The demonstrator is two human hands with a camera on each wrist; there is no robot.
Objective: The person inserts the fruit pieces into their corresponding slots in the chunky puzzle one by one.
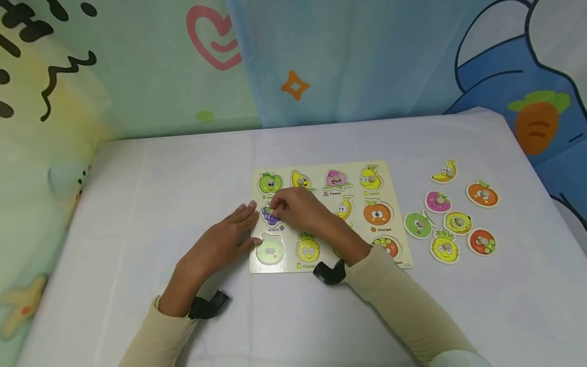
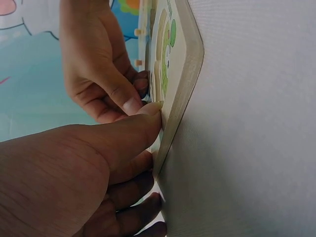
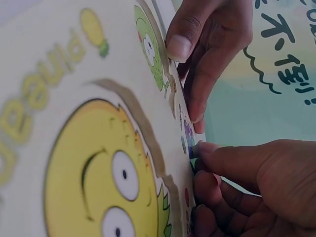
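Observation:
A fruit puzzle board (image 1: 321, 260) lies on the white-covered table. Over its left column my right hand (image 1: 304, 211) pinches the grape piece (image 1: 269, 216) between thumb and fingertips, right at the grape slot; the knob is hidden by the fingers. My left hand (image 1: 224, 242) lies along the board's left edge with its fingers extended, thumb touching the rim beside the pale green fruit slot (image 1: 270, 250). Above the grape is a green apple picture (image 1: 270, 182). The left wrist view shows the thumb (image 2: 143, 121) against the board's edge. A pineapple picture (image 3: 98, 168) fills the right wrist view.
Right of the board lie several loose knobbed pieces: a banana (image 1: 445, 172), an orange (image 1: 482, 194), a pink-purple fruit (image 1: 437, 202), a round green fruit (image 1: 418, 225), a yellow fruit (image 1: 457, 223), a pineapple (image 1: 444, 247) and a red fruit (image 1: 481, 242). A printed curtain (image 1: 367, 61) hangs behind.

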